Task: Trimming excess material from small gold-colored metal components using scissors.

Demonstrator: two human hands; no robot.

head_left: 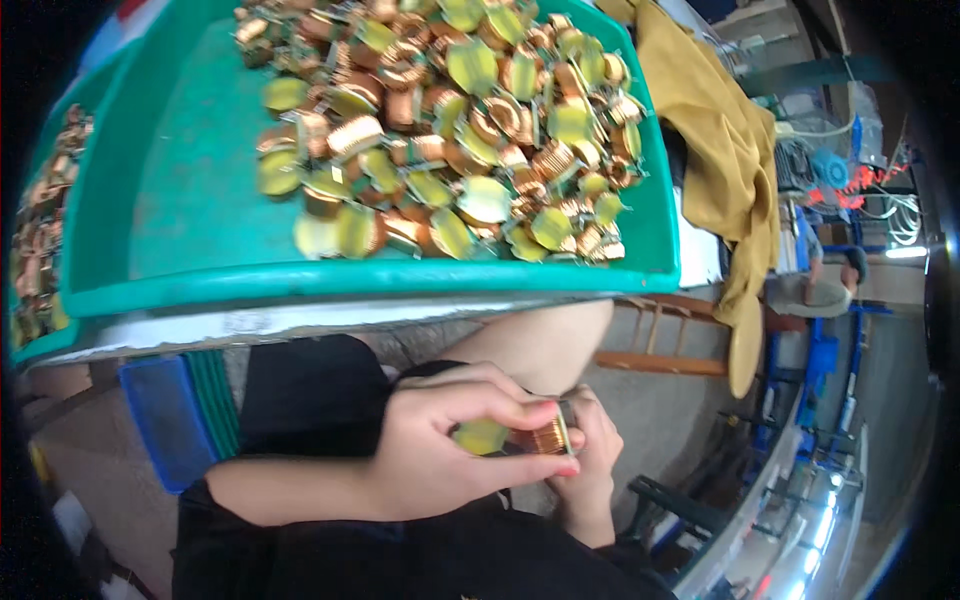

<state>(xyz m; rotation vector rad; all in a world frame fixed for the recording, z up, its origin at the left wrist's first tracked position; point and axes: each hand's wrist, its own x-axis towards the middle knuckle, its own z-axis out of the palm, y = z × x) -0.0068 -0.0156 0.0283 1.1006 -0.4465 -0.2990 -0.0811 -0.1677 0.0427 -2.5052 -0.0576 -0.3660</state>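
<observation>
Over my lap, my left hand (425,435) pinches a copper-wound coil (545,438) between thumb and forefinger. A yellow disc-faced piece (482,437) shows inside the curl of the same hand; whether it is a second coil I cannot tell. My right hand (597,455) closes on the coil's other side, its fingers partly hidden behind it. Above both hands, a green tray (370,278) holds a heap of similar coils (405,120) with copper windings and yellow round faces.
Another green tray with coils (40,240) stands at the far left. Blue and green stacked crates (165,420) sit below the table edge. A mustard cloth (715,150) hangs at the right, near a wooden stool (660,362). Another person (815,295) is in the background.
</observation>
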